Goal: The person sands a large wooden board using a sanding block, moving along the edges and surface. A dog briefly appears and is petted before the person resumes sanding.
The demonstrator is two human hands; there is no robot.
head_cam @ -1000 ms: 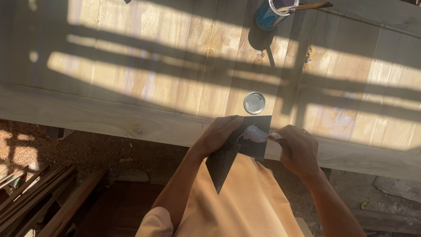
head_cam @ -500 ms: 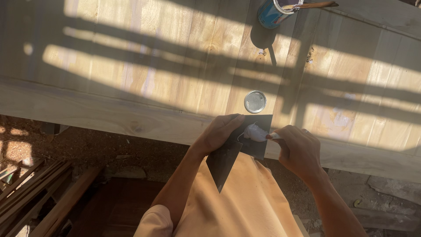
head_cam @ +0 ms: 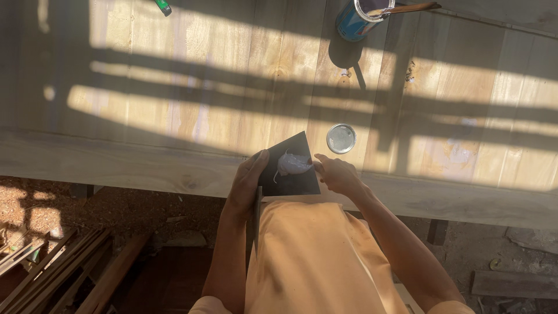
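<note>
Head view: dark flat plate (head_cam: 290, 168), pale putty blob (head_cam: 292, 163) on top.

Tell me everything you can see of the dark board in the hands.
The dark board is a thin, flat, stiff sheet, near black, with straight edges and one corner pointing up toward the wooden table. A lump of pale putty sits on its upper face. The left hand grips its left edge, thumb on top; the right hand meets its right edge by the putty. It is held tilted at the table's near edge.
</note>
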